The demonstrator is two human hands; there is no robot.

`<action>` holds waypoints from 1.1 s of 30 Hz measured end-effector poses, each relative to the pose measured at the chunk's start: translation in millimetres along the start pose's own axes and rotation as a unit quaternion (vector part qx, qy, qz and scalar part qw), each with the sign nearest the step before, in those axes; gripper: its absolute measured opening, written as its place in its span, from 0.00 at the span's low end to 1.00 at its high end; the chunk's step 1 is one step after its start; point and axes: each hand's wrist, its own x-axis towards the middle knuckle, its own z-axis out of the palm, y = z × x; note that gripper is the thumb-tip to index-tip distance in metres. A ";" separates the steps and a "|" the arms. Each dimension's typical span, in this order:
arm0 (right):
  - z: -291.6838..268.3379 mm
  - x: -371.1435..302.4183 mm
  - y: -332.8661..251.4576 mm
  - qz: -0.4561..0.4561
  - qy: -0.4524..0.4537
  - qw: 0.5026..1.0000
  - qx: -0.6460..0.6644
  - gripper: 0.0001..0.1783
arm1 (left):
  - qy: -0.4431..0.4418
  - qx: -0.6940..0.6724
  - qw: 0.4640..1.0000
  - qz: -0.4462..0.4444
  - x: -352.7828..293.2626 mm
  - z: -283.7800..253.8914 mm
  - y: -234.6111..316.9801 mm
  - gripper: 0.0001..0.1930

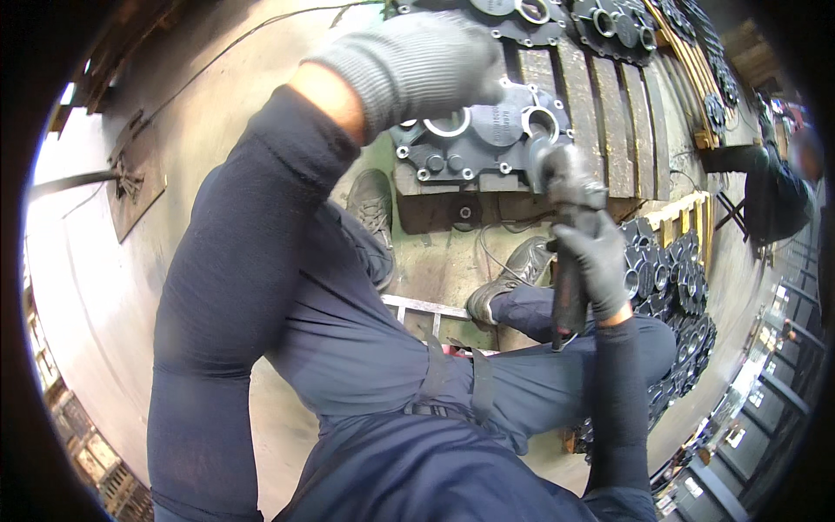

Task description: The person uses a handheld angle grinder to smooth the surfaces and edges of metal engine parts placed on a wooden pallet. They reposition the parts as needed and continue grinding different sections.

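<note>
My right hand (600, 265), in a dark glove, is wrapped round the black body of an angle grinder (571, 287). The grinder's head points away from me, its blurred disc at the near right edge of a dark metal cover casting (494, 130). That casting has large round openings and bolt holes along its rim, and lies on a slatted wooden pallet. Over its far left part hovers my left hand (435, 65), in a grey knitted glove. Motion blur smears its fingers, so whether they grip or touch anything is unclear.
More castings (613, 30) lie on the far side of the slatted pallet (600, 122). Stacked castings (670, 296) stand to my right. A cable (500, 257) runs along the floor between my shoes. Another person (777, 196) is at the far right.
</note>
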 end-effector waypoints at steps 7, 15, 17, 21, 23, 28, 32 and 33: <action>-173.2 6.4 -64.9 -0.073 0.117 0.971 0.198 0.35 | -0.076 0.006 0.995 -0.063 49.1 15.9 33.7 0.27; -299.9 3.5 -70.2 -0.198 0.157 0.892 0.375 0.37 | -0.112 0.036 0.992 0.046 108.1 129.8 101.1 0.22; -326.2 0.1 -59.0 -0.205 0.155 0.880 0.400 0.35 | -0.071 0.072 0.993 0.061 122.2 158.7 139.2 0.20; -346.2 13.9 -46.5 -0.179 0.148 0.862 0.450 0.34 | -0.018 0.101 0.995 0.001 138.0 212.3 174.3 0.33; -357.4 12.5 -39.0 -0.163 0.124 0.861 0.466 0.34 | 0.014 0.204 0.979 -0.004 153.1 231.2 188.5 0.33; -374.5 16.8 -28.8 -0.162 0.113 0.870 0.451 0.32 | 0.010 0.318 0.945 -0.077 172.7 252.7 195.8 0.37; -377.7 18.2 -24.6 -0.156 0.116 0.872 0.450 0.32 | 0.021 0.318 0.943 -0.092 181.8 262.9 192.4 0.44; -376.5 19.0 -24.6 -0.153 0.120 0.872 0.449 0.32 | 0.021 0.322 0.942 -0.097 182.1 267.4 186.8 0.47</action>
